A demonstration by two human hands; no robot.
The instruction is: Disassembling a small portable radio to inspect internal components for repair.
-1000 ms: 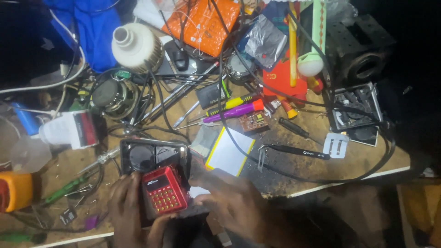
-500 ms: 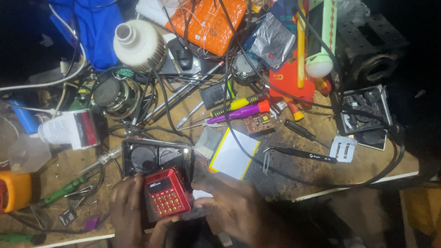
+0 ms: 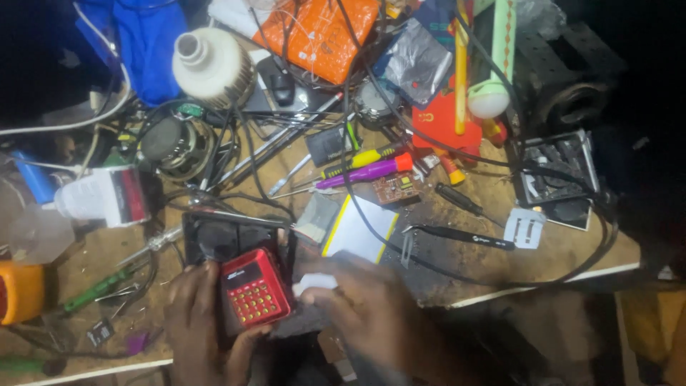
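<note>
My left hand point(image 3: 196, 322) grips a small red device with a yellow keypad point(image 3: 255, 292) from its left side and underneath. My right hand point(image 3: 364, 307) is at the device's right edge, with a white piece point(image 3: 314, 284) pinched between its fingers. The red device sits over a black open casing point(image 3: 221, 239) on the wooden workbench point(image 3: 500, 257). A flat white and yellow battery pack point(image 3: 359, 229) lies just above my right hand.
The bench is crowded: purple and yellow screwdrivers point(image 3: 364, 171), a small circuit board point(image 3: 395, 188), black tweezers point(image 3: 461, 236), a white bulb housing point(image 3: 211, 64), a speaker point(image 3: 168, 143), an orange pouch point(image 3: 321, 32), a white bottle point(image 3: 100, 196), green screwdrivers point(image 3: 93, 293) and many black wires.
The view has shifted slightly. My right hand has drawn in closer to the red device's right edge with the white piece; my left hand keeps its grip.
</note>
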